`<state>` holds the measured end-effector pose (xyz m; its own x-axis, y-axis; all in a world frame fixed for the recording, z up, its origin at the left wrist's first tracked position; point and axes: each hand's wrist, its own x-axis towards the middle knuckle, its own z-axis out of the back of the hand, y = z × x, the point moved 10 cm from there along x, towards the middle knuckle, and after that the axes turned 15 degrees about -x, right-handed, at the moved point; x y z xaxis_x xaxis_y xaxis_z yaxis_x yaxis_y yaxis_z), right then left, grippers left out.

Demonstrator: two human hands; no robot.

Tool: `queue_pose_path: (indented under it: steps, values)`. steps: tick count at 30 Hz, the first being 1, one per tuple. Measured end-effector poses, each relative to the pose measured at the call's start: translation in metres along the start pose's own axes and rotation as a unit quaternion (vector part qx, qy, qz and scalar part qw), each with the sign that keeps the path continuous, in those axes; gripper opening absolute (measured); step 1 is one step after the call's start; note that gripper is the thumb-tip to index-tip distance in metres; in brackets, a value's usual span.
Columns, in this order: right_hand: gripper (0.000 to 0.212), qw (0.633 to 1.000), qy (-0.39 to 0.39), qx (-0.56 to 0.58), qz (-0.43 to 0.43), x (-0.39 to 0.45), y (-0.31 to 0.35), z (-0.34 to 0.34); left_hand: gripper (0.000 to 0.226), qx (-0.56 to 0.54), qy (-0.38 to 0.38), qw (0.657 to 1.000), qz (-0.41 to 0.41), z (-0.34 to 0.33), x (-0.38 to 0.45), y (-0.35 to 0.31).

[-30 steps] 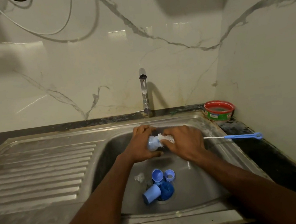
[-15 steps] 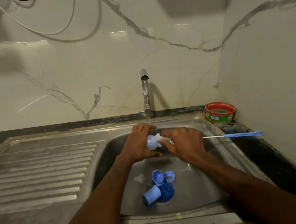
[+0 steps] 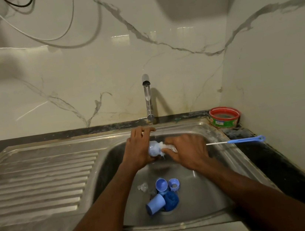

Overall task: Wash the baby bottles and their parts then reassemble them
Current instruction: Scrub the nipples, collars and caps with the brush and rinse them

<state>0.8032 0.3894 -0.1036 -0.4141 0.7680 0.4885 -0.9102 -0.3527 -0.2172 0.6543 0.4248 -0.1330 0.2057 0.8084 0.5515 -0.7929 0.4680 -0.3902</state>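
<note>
Over the sink basin (image 3: pixel 202 192), my left hand (image 3: pixel 138 148) grips a pale blue baby bottle (image 3: pixel 154 148) lying sideways and covered in suds. My right hand (image 3: pixel 187 149) holds something white and foamy against the bottle's right end; its fingers hide what it is. Water runs from the tap (image 3: pixel 148 98) just above my left hand. On the basin floor lie a blue cap (image 3: pixel 155 204), a second blue cap (image 3: pixel 161 186), a blue collar ring (image 3: pixel 174 184), a clear teat (image 3: pixel 143 186) and a dark blue scrubber (image 3: pixel 171 200).
A thin bottle brush with a blue handle (image 3: pixel 246 140) lies across the sink's right rim. A red-rimmed green tub (image 3: pixel 224 117) stands in the back right corner. The ribbed draining board (image 3: pixel 40 184) stretches to the left. Marble walls close the back and right.
My right hand has slid a little along the bottle's right end, which now shows more suds. The parts in the basin have not moved.
</note>
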Motion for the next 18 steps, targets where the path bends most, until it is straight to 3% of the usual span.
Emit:
queue_pose_path:
  steps: [2, 5, 9, 12, 14, 16, 18]
  values:
    - [0.041, 1.0, 0.0, -0.011, -0.006, 0.004, -0.002, 0.0, 0.099, -0.081, 0.035, 0.996, 0.005, -0.011, -0.002, -0.001]
    - [0.043, 0.997, 0.005, -0.028, -0.069, 0.008, -0.024, -0.005, 0.09, -0.161, 0.104, 0.981, 0.042, -0.026, -0.007, -0.003]
    - [0.04, 0.99, 0.01, -0.032, -0.138, 0.004, -0.041, -0.008, 0.07, -0.13, 0.101, 0.986, 0.037, -0.025, -0.002, -0.006]
    - [0.042, 0.993, 0.02, -0.04, -0.113, 0.003, -0.029, -0.01, 0.054, -0.079, 0.054, 0.995, -0.006, -0.002, 0.004, -0.007]
    - [0.041, 0.998, 0.009, -0.029, -0.063, 0.001, -0.013, -0.004, 0.061, -0.047, 0.02, 0.998, -0.021, 0.012, 0.004, -0.003]
    - [0.04, 1.0, -0.004, 0.002, -0.006, -0.002, 0.003, 0.005, 0.076, -0.026, 0.029, 0.999, -0.013, 0.007, 0.0, 0.0]
    - [0.042, 1.0, -0.004, -0.002, -0.002, -0.001, 0.005, 0.009, 0.09, -0.06, 0.052, 0.997, -0.002, -0.006, -0.003, 0.003]
